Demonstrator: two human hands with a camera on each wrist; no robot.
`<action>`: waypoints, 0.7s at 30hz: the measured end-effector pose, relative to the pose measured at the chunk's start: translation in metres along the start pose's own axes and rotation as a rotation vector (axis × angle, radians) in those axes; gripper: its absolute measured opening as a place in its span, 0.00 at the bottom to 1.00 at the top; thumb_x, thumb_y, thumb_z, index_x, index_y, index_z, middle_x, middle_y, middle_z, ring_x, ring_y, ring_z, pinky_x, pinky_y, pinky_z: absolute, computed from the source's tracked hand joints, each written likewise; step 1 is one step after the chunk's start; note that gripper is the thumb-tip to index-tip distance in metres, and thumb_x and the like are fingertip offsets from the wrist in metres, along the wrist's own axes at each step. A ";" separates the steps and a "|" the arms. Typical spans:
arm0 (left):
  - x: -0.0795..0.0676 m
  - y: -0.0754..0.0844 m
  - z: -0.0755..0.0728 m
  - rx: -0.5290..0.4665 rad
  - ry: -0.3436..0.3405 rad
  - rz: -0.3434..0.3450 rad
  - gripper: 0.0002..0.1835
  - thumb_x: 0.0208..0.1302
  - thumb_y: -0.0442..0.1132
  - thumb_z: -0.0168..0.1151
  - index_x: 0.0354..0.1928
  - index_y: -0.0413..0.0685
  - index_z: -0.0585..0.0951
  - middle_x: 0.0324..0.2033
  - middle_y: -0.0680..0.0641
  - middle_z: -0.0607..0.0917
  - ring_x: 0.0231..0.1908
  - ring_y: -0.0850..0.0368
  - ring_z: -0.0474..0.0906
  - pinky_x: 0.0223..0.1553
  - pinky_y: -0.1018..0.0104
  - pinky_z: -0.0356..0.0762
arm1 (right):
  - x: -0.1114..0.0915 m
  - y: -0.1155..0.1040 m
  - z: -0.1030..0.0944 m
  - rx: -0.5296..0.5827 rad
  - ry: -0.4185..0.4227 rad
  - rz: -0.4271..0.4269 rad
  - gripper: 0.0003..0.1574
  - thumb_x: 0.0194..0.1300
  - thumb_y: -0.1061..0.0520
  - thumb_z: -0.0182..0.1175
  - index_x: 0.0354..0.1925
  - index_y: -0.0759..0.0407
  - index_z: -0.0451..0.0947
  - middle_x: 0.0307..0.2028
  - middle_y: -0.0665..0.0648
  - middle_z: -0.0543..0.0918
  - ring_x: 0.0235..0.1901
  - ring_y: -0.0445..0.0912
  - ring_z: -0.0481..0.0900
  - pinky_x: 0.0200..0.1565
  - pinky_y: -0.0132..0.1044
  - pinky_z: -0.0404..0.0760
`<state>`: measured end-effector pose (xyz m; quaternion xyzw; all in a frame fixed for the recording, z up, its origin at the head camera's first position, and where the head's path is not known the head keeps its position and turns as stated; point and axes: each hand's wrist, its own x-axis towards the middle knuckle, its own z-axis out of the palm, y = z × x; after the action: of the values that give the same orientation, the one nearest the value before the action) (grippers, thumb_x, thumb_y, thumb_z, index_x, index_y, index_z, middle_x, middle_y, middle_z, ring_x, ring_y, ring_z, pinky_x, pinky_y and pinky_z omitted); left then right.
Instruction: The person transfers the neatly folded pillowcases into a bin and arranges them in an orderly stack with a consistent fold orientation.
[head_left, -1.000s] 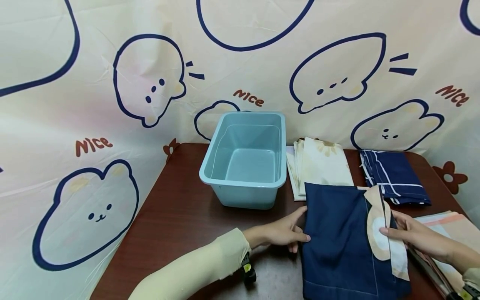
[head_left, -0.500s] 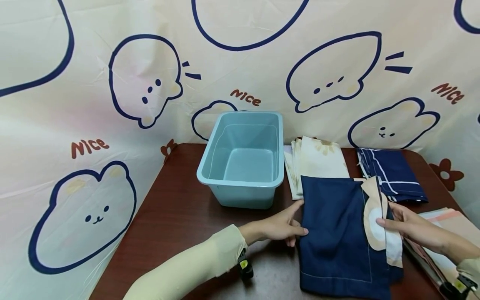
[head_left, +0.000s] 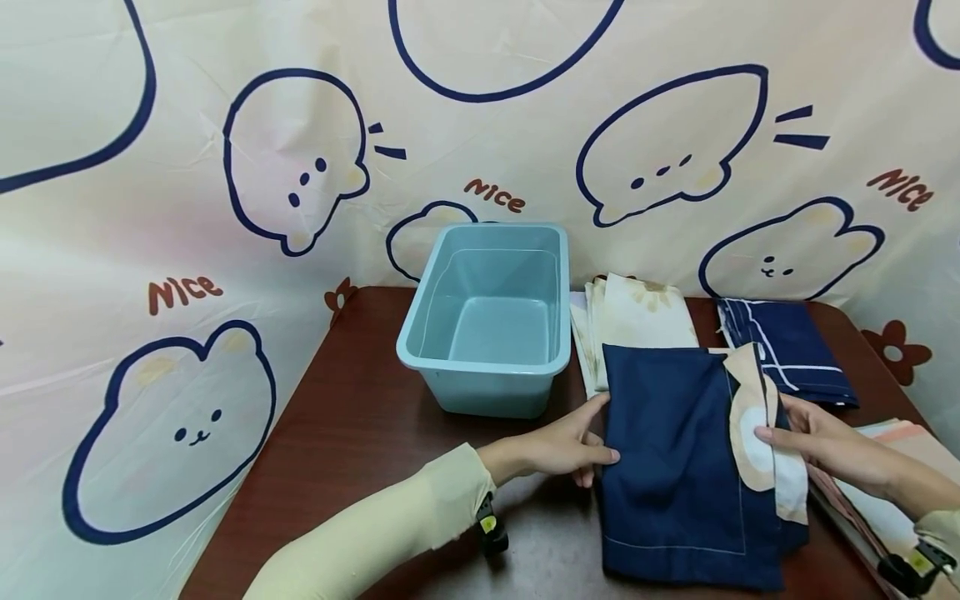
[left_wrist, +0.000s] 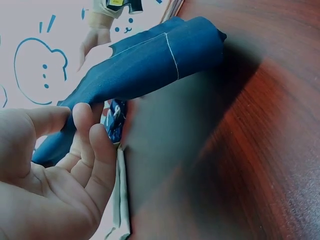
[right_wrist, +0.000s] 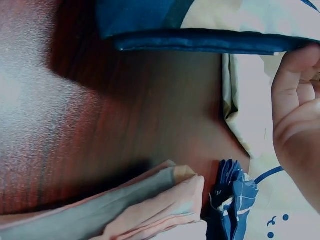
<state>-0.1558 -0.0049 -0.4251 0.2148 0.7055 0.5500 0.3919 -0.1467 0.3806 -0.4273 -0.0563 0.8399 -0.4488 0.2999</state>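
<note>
A folded navy cloth [head_left: 667, 467] with a beige and white print along its right side hangs between both hands, lifted off the table. My left hand [head_left: 558, 448] pinches its left edge between thumb and fingers; the left wrist view shows that hand [left_wrist: 65, 165] from the palm side, with the cloth's folded edge [left_wrist: 145, 65] beyond it. At the opposite edge, my right hand [head_left: 836, 442] grips the cloth, thumb on the printed front and fingers behind. In the right wrist view, the right hand [right_wrist: 302, 115] is partly cut off by the frame.
A light blue plastic tub [head_left: 487, 379] stands at the back of the dark wooden table [head_left: 360, 450]. Folded cream cloths [head_left: 648, 312], a folded navy cloth with white lines [head_left: 795, 350] and a pink-beige folded pile [head_left: 911, 450] lie to the right. A printed curtain [head_left: 480, 133] hangs behind.
Both hands have raised the navy cloth slightly and moved it a little away from me. Their hold on its two edges stays the same.
</note>
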 end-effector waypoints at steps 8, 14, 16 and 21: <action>-0.003 0.005 -0.003 0.006 -0.004 0.020 0.47 0.74 0.36 0.57 0.81 0.65 0.37 0.19 0.48 0.80 0.16 0.59 0.76 0.23 0.67 0.78 | 0.000 -0.007 -0.005 -0.062 0.022 -0.013 0.51 0.81 0.46 0.45 0.77 0.74 0.29 0.74 0.82 0.50 0.62 0.42 0.72 0.54 0.48 0.80; -0.004 0.010 -0.005 0.008 -0.003 0.014 0.47 0.75 0.36 0.57 0.81 0.66 0.38 0.19 0.46 0.79 0.15 0.59 0.76 0.23 0.68 0.76 | 0.001 -0.013 -0.008 -0.049 0.028 -0.015 0.52 0.81 0.47 0.46 0.77 0.75 0.28 0.72 0.81 0.56 0.49 0.18 0.69 0.48 0.35 0.80; -0.005 0.011 -0.006 0.010 -0.003 0.014 0.47 0.74 0.36 0.57 0.81 0.66 0.38 0.20 0.44 0.80 0.15 0.58 0.76 0.23 0.68 0.76 | 0.001 -0.016 -0.008 -0.038 0.032 -0.014 0.52 0.80 0.47 0.47 0.77 0.75 0.28 0.69 0.78 0.64 0.47 0.20 0.71 0.46 0.34 0.79; -0.008 0.017 -0.010 0.030 0.004 0.023 0.47 0.74 0.37 0.57 0.81 0.66 0.38 0.21 0.41 0.81 0.16 0.58 0.76 0.23 0.67 0.78 | 0.000 -0.025 -0.010 0.006 0.029 -0.055 0.49 0.81 0.50 0.46 0.77 0.73 0.30 0.39 0.47 0.83 0.36 0.36 0.82 0.36 0.34 0.80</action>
<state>-0.1613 -0.0114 -0.4058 0.2273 0.7120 0.5444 0.3808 -0.1565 0.3729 -0.4037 -0.0719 0.8410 -0.4600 0.2756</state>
